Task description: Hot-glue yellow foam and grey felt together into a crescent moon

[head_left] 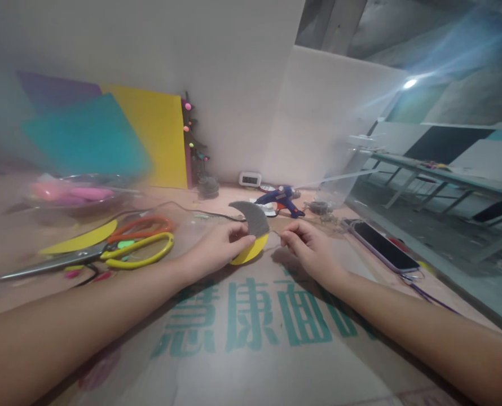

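Between the thumb and fingers of my left hand [221,245] is a crescent-shaped piece [256,219], grey on its upper part, with a yellow part [251,252] showing below. My right hand [304,245] is closed in a pinch just to the right of the crescent. A thin strand [275,233] runs from its fingertips toward the crescent's edge; its material is too small to make out. Right behind the crescent lies a blue glue gun [280,197] with an orange trigger.
On the left lie scissors [136,248] with orange and yellow handles, a yellow cut piece [82,238] and a clear bowl [77,206] of pink items. Coloured sheets [158,135] lean at the back near a small clock [250,179]. A phone [382,245] lies right.
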Motion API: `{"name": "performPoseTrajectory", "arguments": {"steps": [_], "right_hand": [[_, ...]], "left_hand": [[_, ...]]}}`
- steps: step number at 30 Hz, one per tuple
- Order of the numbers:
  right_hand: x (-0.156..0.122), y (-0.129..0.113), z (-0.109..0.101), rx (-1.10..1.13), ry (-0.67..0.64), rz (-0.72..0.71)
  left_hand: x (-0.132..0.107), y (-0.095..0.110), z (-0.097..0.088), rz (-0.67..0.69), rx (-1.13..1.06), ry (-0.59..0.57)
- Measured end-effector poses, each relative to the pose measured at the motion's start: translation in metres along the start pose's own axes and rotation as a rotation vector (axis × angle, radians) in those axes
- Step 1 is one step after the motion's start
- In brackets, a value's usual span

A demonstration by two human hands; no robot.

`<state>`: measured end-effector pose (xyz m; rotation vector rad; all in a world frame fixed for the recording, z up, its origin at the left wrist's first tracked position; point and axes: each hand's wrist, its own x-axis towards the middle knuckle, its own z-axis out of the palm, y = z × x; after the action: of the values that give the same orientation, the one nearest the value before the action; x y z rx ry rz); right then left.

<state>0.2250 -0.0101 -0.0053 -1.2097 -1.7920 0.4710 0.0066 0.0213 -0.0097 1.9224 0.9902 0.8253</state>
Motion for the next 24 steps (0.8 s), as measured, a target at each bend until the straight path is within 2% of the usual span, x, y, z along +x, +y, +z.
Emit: {"name": "performPoseTrajectory", "arguments": {"steps": [7,10,14,19,24], "right_hand": [[0.0029,0.0032,0.0027,0.142,0.071,-0.054],[0.0028,0.0044,0.0030,0.156,0.050,-0.066],[0.0010,0.0048,0.0036,0.149,-0.009,-0.006],[0.0002,0.0038,0.0033,0.163,-0.005,0.070],[0.0011,0.0012,0.0014,0.099,-0.030,-0.032]], "left_hand": [[0.0000,-0.0037,-0.0001,0.027,-0.003,-0.027],[0.0001,-0.0030,0.0007,0.046,-0.013,-0.036],[-0.0001,-0.0016,0.0016,0.048,-0.028,-0.043],[0.0002,-0.0029,0.0012,0.053,-0.004,-0.044],[0.0003,-0.0041,0.0008,0.081,0.030,-0.040]]}}
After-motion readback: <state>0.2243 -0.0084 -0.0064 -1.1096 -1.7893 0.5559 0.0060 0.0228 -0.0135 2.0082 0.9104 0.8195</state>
